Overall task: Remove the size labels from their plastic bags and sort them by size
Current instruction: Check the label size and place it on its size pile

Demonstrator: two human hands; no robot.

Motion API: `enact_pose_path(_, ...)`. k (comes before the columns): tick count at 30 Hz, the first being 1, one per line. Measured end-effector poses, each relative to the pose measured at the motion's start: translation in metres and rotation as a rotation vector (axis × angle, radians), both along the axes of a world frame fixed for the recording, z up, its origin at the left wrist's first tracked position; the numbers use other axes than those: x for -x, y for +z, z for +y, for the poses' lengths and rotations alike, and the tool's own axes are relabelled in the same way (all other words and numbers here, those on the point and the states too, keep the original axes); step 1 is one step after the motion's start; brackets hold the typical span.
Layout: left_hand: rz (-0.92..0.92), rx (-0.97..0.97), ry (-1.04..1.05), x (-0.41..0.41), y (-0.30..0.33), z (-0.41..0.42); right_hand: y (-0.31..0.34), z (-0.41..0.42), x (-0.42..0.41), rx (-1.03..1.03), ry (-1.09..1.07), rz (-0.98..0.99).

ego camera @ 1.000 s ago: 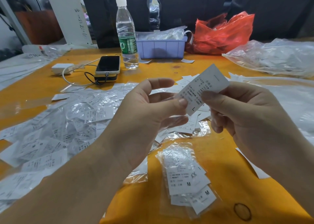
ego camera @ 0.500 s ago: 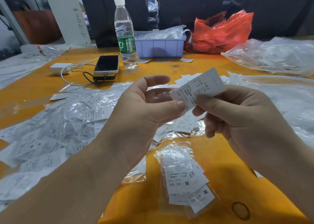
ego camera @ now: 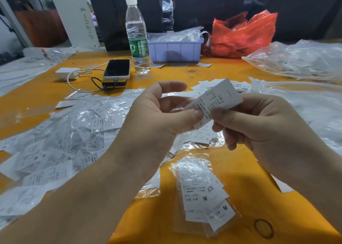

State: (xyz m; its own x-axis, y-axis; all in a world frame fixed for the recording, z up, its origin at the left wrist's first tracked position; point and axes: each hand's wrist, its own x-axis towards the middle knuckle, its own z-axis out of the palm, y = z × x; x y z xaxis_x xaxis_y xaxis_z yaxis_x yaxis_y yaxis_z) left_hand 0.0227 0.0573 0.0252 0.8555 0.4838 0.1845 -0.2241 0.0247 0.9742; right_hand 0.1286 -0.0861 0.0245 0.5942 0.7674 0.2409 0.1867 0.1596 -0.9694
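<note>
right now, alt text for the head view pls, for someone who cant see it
Both hands pinch one white size label above an orange table, left hand and right hand at its lower end. Bagged labels lie heaped at left.

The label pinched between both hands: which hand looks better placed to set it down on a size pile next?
Probably the right hand: it grips the label by thumb and fingers, and loose L labels lie just below it. The left hand only pinches its lower edge.
</note>
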Motion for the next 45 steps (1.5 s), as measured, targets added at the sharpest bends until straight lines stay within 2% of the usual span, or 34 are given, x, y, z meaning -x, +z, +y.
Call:
enact_pose_path(5, 0.008, -0.042, -0.004, 0.0, 0.0, 0.0, -0.001, 0.002, 0.0, 0.036, 0.041, 0.009)
enact_pose_path(12, 0.024, -0.033, -0.006, 0.0, 0.0, 0.0, 0.002, -0.001, 0.0, -0.068, -0.144, -0.092)
enact_pose_path(18, 0.035, -0.042, -0.024, 0.0, 0.001, -0.002, 0.0, 0.001, 0.004, -0.012, -0.088, -0.119)
enact_pose_path(23, 0.051, -0.023, -0.067, 0.0, 0.001, -0.002, 0.0, 0.0, 0.0, -0.036, -0.087, -0.013)
enact_pose_path(28, 0.045, -0.055, 0.0, 0.002, 0.001, -0.001, -0.002, 0.003, -0.001, 0.028, 0.012, 0.099)
enact_pose_path(34, 0.076, -0.096, 0.028, 0.002, 0.004, -0.002, -0.005, 0.003, -0.001, 0.109, 0.13, 0.095)
enact_pose_path(45, 0.13, -0.098, 0.0, 0.001, 0.002, 0.005, -0.005, 0.003, -0.01, 0.082, 0.044, 0.008)
